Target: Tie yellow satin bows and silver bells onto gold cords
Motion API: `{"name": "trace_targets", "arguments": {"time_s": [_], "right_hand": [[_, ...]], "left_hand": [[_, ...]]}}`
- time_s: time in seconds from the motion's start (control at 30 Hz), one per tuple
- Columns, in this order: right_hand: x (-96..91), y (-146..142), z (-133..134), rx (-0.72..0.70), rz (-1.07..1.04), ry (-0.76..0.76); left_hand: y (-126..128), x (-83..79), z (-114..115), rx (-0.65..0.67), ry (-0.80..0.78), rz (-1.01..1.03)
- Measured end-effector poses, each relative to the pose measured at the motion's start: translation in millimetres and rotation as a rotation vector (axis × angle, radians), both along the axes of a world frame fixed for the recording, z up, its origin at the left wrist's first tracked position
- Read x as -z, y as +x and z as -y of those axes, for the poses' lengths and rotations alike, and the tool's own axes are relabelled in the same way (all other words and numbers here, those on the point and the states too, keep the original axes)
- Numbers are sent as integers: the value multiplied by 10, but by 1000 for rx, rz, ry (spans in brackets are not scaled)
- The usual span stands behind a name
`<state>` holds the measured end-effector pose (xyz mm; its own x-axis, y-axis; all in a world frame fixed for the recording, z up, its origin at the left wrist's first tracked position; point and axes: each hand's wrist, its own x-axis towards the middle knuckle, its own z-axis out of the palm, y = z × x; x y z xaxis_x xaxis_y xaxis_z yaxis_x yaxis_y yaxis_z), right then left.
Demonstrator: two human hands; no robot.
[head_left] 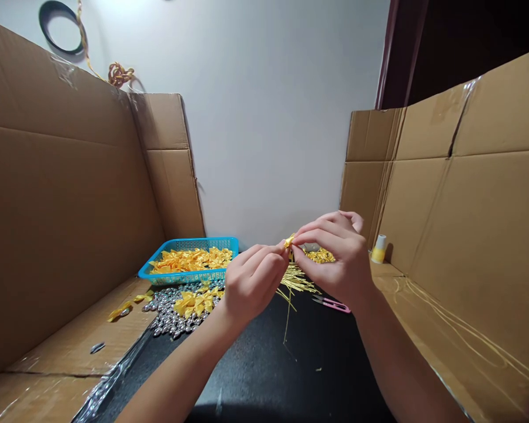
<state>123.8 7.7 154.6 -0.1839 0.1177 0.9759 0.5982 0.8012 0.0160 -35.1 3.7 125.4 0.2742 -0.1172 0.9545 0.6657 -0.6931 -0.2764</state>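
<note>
Above the black table, my left hand [256, 276] and my right hand [335, 249] meet with their fingertips pinched together. Between them shows a small yellow ribbon flower [290, 241], partly covered by the fingers. Both hands are closed on it. A bundle of thin yellow stems [297, 281] lies on the table behind and below the hands. To the left of my left hand, yellow ribbon pieces [197, 302] rest on a spread of silvery beads [167, 311].
A blue basket [143, 273] of yellow ribbon pieces stands at the back left. Pink thread snips [335, 304] lie near my right wrist. A thread spool [379, 249] stands at the right. Cardboard walls [476, 211] flank both sides.
</note>
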Motion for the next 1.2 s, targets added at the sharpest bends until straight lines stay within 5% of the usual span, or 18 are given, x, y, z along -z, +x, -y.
{"name": "trace_targets", "arguments": {"time_s": [0.47,0.97,1.2], "right_hand": [[3,17,-5,28,109,-53],[-56,168,-49,-228,165,-89],[-94,207,-7,-253,202,-160]], "left_hand": [[12,-37,-11,-44,-48,81],[-2,-76,45,241,-419,278],[-17,-100,52,266,-418,225]]}}
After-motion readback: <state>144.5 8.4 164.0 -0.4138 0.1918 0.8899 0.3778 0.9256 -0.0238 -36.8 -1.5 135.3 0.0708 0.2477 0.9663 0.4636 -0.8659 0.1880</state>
